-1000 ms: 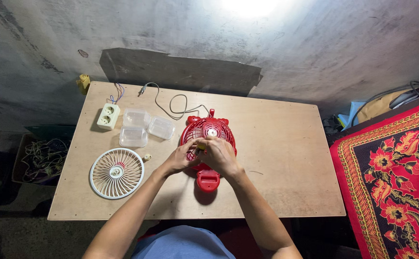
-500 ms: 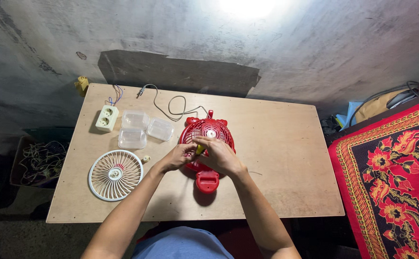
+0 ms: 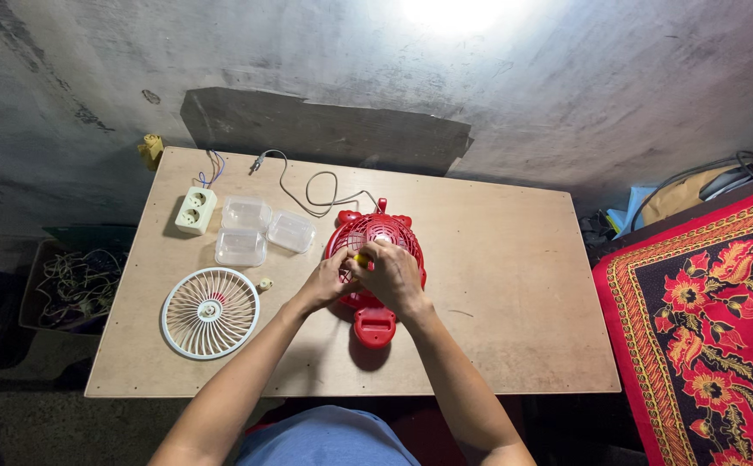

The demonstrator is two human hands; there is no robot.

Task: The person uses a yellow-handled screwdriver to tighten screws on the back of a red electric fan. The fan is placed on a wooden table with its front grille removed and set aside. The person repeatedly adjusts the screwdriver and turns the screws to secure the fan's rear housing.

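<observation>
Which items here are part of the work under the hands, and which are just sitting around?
In use: red fan; small yellow part on it; left hand; right hand.

Lying about: white fan grille; three clear plastic boxes; white socket block; grey cable; wooden table.

packages: three clear plastic boxes [image 3: 256, 229] | place: table [image 3: 497, 259], left part | labels, signs, screens: none seen

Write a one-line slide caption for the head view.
Both hands, left hand and right hand, work on a red fan on a wooden table, white grille alongside.
</observation>
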